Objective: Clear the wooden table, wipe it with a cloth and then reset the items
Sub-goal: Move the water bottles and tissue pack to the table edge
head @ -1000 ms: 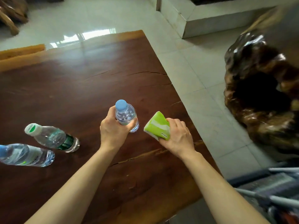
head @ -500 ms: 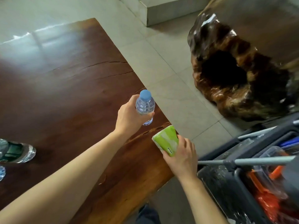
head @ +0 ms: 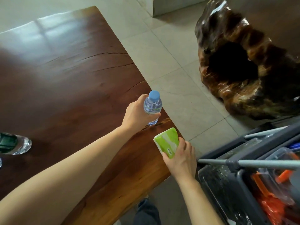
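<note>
Head view: you are looking down over the right end of the wooden table [head: 68,82], which serves as the landmark for everything below.
Your left hand: your left hand [head: 138,113] is wrapped around the body of a clear water bottle [head: 152,106] with a blue cap; fingers closed on it, thumb side toward you.
Water bottle position: upright, just above the table's right edge, near the corner closest to you; whether its base touches the wood cannot be told.
Your right hand: your right hand [head: 180,158] is clamped on a green and white tissue pack [head: 167,144], gripping its near end from the right side.
Tissue pack position: tilted, over the table's right edge, nearer to you than the water bottle and close beside it without touching.
Hands relative to each other: apart, each holding its own item, both at the table's right edge.
Second bottle: a clear bottle with a dark green label [head: 13,144] sits on the table at its left side, cut off by the frame, well apart from your hands.
Cart: a grey cleaning cart [head: 235,184] with a grey handle bar and orange items inside stands on the floor just right of the table's near corner.
Carved stump: a glossy dark wood root piece [head: 240,62] with a hollow stands on the tiled floor [head: 170,65], well to the right of the table.
</note>
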`<action>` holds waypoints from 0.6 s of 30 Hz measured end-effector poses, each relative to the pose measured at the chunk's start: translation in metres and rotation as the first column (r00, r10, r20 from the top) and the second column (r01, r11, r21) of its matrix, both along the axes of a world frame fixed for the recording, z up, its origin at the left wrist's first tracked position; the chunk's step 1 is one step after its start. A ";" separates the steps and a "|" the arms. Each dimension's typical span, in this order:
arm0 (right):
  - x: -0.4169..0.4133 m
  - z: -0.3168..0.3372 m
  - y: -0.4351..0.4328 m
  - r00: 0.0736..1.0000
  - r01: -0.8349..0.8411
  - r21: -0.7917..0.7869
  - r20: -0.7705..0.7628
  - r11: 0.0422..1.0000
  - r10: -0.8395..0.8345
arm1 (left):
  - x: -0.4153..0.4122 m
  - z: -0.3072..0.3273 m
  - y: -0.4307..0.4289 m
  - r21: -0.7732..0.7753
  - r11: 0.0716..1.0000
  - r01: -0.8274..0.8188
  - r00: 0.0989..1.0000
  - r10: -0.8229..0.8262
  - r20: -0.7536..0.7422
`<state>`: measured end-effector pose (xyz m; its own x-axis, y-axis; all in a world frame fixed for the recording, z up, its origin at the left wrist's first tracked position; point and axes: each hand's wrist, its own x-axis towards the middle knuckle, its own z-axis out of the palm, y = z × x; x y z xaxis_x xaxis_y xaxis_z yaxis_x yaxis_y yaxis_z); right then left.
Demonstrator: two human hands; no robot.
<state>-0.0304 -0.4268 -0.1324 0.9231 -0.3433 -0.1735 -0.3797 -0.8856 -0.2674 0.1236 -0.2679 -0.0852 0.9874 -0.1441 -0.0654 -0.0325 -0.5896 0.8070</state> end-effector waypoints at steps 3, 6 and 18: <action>0.002 0.000 -0.003 0.999 -0.020 0.005 -0.050 1.000 0.020 | -0.001 -0.002 -0.001 -0.010 1.000 0.019 1.000 -0.020 -0.006; 0.002 0.006 -0.008 0.993 -0.046 0.012 -0.110 0.999 0.047 | -0.003 -0.001 0.003 0.021 0.998 0.057 0.998 -0.056 -0.028; 0.003 0.081 0.069 0.810 -0.514 0.020 0.339 0.858 0.478 | -0.103 0.055 0.146 0.392 0.918 -0.066 0.975 -0.024 0.222</action>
<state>-0.0269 -0.3582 -0.0515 0.9732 0.1797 0.1434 0.2229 -0.8900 -0.3977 0.0205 -0.1216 -0.0302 0.9860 -0.1305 0.1043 -0.1649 -0.8602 0.4826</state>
